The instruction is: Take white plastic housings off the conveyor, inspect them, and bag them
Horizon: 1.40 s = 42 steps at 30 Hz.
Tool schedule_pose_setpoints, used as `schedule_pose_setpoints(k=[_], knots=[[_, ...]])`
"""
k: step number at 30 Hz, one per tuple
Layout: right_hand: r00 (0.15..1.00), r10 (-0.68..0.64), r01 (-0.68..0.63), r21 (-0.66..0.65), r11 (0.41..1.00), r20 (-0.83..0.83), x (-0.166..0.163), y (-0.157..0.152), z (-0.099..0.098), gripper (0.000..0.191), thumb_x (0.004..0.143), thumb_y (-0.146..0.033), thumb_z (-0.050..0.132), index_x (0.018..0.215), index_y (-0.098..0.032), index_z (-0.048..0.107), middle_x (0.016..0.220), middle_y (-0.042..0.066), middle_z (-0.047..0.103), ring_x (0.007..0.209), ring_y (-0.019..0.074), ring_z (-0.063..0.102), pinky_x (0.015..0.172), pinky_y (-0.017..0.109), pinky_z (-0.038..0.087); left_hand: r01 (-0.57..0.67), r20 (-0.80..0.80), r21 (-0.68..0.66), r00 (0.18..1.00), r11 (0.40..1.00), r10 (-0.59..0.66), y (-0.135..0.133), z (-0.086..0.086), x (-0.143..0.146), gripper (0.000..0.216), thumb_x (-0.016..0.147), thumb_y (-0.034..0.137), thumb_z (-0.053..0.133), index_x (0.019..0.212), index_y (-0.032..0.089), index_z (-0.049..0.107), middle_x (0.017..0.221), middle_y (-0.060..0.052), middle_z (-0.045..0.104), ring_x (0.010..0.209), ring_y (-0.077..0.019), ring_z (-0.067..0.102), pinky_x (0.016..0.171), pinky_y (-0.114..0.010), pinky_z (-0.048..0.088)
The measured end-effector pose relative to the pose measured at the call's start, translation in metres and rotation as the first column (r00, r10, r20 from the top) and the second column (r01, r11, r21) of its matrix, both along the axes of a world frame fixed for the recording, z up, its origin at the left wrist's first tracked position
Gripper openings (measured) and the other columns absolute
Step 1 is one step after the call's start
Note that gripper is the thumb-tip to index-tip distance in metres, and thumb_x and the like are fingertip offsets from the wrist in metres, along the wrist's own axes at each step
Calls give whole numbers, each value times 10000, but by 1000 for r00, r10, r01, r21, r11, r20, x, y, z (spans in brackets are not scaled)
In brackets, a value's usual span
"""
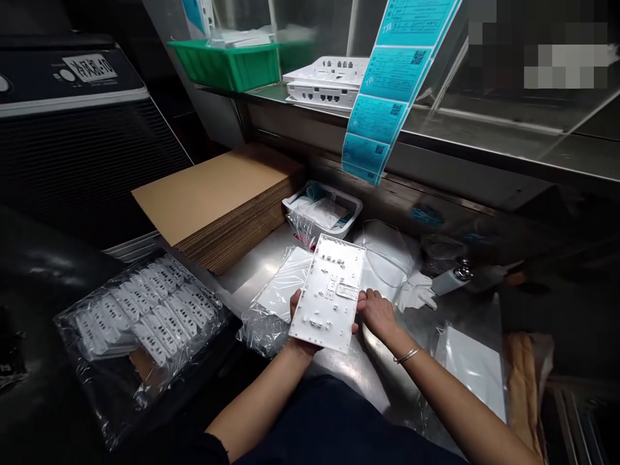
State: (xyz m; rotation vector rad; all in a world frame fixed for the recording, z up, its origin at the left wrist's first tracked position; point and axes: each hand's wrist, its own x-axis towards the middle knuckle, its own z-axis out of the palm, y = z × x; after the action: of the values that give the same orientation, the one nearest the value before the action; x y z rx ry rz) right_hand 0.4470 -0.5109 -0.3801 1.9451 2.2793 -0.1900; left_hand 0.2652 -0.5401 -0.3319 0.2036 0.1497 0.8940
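Panel: white plastic panel (329, 294) held up mid-view, over the metal surface (254, 271); tilted, studded side turned up to the cam, small raised bits seen all over it.
L hand: panel borne from below & along its L edge by the left hand (306, 349); fingers clamped on panel.
R hand: right hand (379, 314) placed at panel's R edge; fingers curled together there, but whether a real grip is had can't be told.
R wrist: thin bracelet (405, 355) worn.
Just behind panel: line-patterned white sheet (288, 281) seen on L, w/ clear plastic (264, 332) bunched by it; white bin (357, 208) set farther back, filled w/ plastic & misc. bits.
R of panel: white glove (415, 290) laid near bottle (450, 279); bagged white piece (472, 368) set closer to the R forearm.
Far L: small white parts (179, 310) packed in rows, w/ clear plastic draped about them.
Back L: cardboard stack (217, 187) piled high, sheets laid flat.
Shelf: green bin (232, 68) & white casings (324, 87) carried on the shelf (272, 94), casings stacked.
Labels: blue label strip (382, 110) hung down past the shelf edge, QR codes printed on it.
L bkgd: black-grilled machine (72, 161) partly shown.
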Motion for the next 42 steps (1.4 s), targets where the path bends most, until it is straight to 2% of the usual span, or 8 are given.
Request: schedule_pose_setpoints(k=[4,8,14,17,22,28,35,42], knots=[[998,65,-65,2,998,-7,-3,-3,1,271,923,-123,325,1061,-110,557,1007,147,584,937,267,522,745,367,387,-21,-10,-27,1000,999,20,2,-5,-4,887,685,781,386,1346,191,419,1314,-177,508,1230,-409,433,882,-564,432],[971,38,-42,-9,999,-235,-9,-3,-3,292,905,-106,319,996,-103,596,1027,169,576,1010,292,479,868,426,311,-22,-23,0,1000,1000,22,2,-8,-5,870,686,779,380,1323,190,445,1291,-175,528,1234,-405,430,911,-564,412],[864,-64,-2,-131,991,-500,11,28,-11,171,825,-142,458,793,-132,626,855,106,620,821,211,539,731,309,349,30,1,37,1000,999,-30,1,-8,-9,857,685,766,397,1320,192,444,1321,-184,499,1267,-419,386,885,-516,446],[750,-147,0,-222,975,-644,30,47,-18,146,773,-274,571,686,-159,596,671,8,589,655,140,513,617,240,347,50,39,87,998,995,-53,2,-9,-10,865,676,748,430,1324,175,435,1377,-195,437,1310,-416,323,882,-501,452],[507,-296,26,-329,944,-810,41,61,-29,374,755,-490,555,578,-168,490,472,-68,371,461,86,348,465,216,278,57,31,117,998,991,-61,6,-16,-9,837,686,745,433,1308,186,458,1337,-192,483,1272,-424,378,876,-538,449],[237,-369,72,-362,929,-899,38,61,-20,285,695,-414,606,774,-140,621,598,-34,516,501,90,405,490,224,335,29,-3,122,1000,992,-29,9,-17,-14,809,715,747,380,1359,258,402,1355,-140,483,1276,-419,377,894,-565,441],[28,-334,163,-325,932,-942,32,50,4,206,630,-330,709,648,-141,626,611,-6,591,609,122,509,603,239,386,72,18,77,997,994,-74,50,-30,15,730,782,574,444,1402,204,332,1379,-152,460,1275,-390,394,942,-567,417],[-261,-221,357,-306,882,-940,53,51,26,358,813,-519,415,622,-216,398,516,-50,356,476,108,392,501,246,394,37,-130,26,991,999,-33,64,-31,21,660,797,481,481,1378,185,376,1261,-129,573,1154,-380,523,886,-505,479]])
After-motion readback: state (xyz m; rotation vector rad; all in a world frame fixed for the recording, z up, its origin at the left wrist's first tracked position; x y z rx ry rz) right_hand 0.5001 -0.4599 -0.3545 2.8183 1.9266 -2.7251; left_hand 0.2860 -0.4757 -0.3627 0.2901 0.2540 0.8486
